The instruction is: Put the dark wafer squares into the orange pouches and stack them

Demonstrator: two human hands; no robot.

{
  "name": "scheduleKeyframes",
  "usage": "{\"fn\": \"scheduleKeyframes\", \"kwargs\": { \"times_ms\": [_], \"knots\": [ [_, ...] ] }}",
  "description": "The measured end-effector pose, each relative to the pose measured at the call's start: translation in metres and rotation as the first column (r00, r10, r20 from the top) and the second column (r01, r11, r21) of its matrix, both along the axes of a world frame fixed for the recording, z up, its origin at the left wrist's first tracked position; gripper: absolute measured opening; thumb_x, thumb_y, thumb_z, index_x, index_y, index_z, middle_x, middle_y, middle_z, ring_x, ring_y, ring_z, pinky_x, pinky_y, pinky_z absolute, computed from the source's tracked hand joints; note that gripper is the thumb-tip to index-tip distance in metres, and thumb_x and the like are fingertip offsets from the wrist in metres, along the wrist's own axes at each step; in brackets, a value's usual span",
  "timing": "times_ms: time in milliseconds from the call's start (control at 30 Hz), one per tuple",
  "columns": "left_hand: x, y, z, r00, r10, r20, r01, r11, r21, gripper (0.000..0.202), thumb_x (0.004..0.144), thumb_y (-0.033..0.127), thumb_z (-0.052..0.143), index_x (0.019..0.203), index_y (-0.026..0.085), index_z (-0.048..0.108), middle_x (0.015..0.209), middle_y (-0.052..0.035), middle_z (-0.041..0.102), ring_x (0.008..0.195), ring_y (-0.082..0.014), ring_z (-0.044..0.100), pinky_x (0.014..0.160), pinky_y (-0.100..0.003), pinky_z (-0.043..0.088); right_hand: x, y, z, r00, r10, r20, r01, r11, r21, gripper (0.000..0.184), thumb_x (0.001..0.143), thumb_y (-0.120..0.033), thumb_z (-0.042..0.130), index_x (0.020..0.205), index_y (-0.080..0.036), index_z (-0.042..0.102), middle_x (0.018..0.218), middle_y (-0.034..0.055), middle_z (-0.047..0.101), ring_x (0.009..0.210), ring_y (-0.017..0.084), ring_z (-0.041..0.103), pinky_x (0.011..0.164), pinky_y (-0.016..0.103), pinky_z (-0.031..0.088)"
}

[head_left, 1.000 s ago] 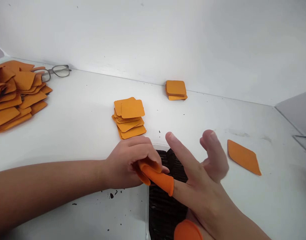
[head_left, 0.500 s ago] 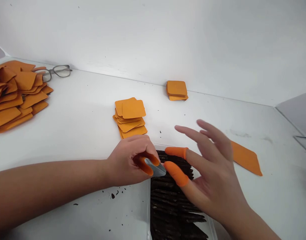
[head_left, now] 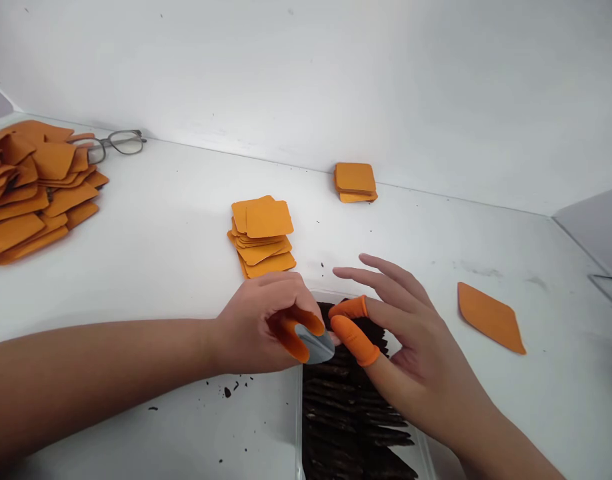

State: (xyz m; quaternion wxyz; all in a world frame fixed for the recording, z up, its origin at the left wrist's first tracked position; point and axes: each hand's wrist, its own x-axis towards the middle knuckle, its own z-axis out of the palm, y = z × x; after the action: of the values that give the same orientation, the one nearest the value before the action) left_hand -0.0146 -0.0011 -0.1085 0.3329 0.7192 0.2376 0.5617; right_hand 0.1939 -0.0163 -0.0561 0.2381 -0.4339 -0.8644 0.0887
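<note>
My left hand [head_left: 271, 323] is wrapped round a curled orange pouch [head_left: 292, 337] with a silvery inner face showing at its opening. Beside the pouch, my right hand [head_left: 396, 327] wears orange finger cots [head_left: 356, 340] on thumb and forefinger. Those two tips are pinched together close to the left fingertips; whatever lies between them is hidden. Its other fingers stretch out apart. Below both hands sits a clear plastic tray [head_left: 299, 427] full of dark brown, ridged strips [head_left: 346, 413].
Flat orange pouches lie in a loose stack [head_left: 266, 230] ahead of the left hand and a neater stack [head_left: 355, 180] by the wall. A large pile [head_left: 41, 187] and eyeglasses [head_left: 123, 142] are far left. A single orange piece [head_left: 491, 319] lies right. Dark crumbs dot the table.
My right hand has shifted slightly left, and its thumb and forefinger have closed together. The orange pouch in my left hand has tilted a little, showing more of its silvery face.
</note>
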Motion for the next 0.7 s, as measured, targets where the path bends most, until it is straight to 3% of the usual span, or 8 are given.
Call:
{"fn": "scheduleKeyframes", "kwargs": {
  "times_ms": [100, 300, 533, 633, 700],
  "knots": [
    [0.0002, 0.0007, 0.0014, 0.996, -0.069, 0.056, 0.069, 0.998, 0.004, 0.034, 0.071, 0.021, 0.090, 0.076, 0.016, 0.056, 0.066, 0.0054, 0.058, 0.057, -0.0035, 0.049, 0.052, -0.015, 0.041, -0.0019, -0.0001, 0.0039, 0.996, 0.052, -0.070, -0.057, 0.996, -0.069, 0.023, 0.097, -0.036, 0.057, 0.078, -0.029, 0.068, 0.127, -0.0019, 0.066, 0.138, 0.022, 0.049, 0.110, 0.044, 0.051],
    [0.0003, 0.0013, -0.0001, 0.994, -0.070, 0.078, 0.071, 0.997, -0.016, 0.040, 0.069, 0.033, 0.093, 0.077, 0.017, 0.056, 0.066, 0.0044, 0.057, 0.056, -0.0050, 0.048, 0.050, -0.018, 0.041, -0.0013, 0.0002, 0.0028, 0.993, 0.117, -0.017, -0.118, 0.980, -0.161, 0.017, 0.093, -0.033, 0.058, 0.100, -0.033, 0.073, 0.135, -0.0007, 0.064, 0.142, 0.027, 0.045, 0.111, 0.055, 0.051],
    [0.0012, 0.0026, -0.0026, 0.992, -0.078, 0.099, 0.078, 0.997, 0.003, 0.042, 0.065, 0.028, 0.095, 0.079, 0.017, 0.056, 0.069, 0.0054, 0.058, 0.056, -0.0039, 0.049, 0.050, -0.016, 0.042, 0.0027, 0.0042, 0.0032, 0.992, 0.099, -0.074, -0.105, 0.990, -0.095, 0.014, 0.095, -0.027, 0.061, 0.098, -0.031, 0.074, 0.131, -0.0002, 0.066, 0.138, 0.025, 0.051, 0.104, 0.043, 0.057],
    [0.0021, 0.0016, -0.0025, 0.989, -0.079, 0.127, 0.087, 0.995, -0.052, 0.042, 0.065, 0.030, 0.095, 0.078, 0.017, 0.056, 0.068, 0.0050, 0.058, 0.055, -0.0043, 0.048, 0.049, -0.017, 0.040, 0.0044, 0.0039, 0.0020, 0.984, 0.046, -0.169, -0.053, 0.998, -0.039, 0.014, 0.094, -0.024, 0.064, 0.102, -0.031, 0.072, 0.126, 0.0007, 0.068, 0.132, 0.024, 0.057, 0.104, 0.043, 0.057],
    [0.0025, 0.0008, -0.0023, 0.987, -0.063, 0.146, 0.081, 0.989, -0.123, 0.043, 0.064, 0.033, 0.095, 0.076, 0.018, 0.056, 0.065, 0.0052, 0.055, 0.054, -0.0048, 0.046, 0.048, -0.019, 0.039, 0.0056, 0.0021, 0.0008, 0.961, 0.020, -0.275, -0.008, 0.999, 0.047, 0.023, 0.094, -0.016, 0.063, 0.110, -0.031, 0.071, 0.125, 0.0013, 0.067, 0.126, 0.024, 0.060, 0.105, 0.045, 0.055]
  ]
}}
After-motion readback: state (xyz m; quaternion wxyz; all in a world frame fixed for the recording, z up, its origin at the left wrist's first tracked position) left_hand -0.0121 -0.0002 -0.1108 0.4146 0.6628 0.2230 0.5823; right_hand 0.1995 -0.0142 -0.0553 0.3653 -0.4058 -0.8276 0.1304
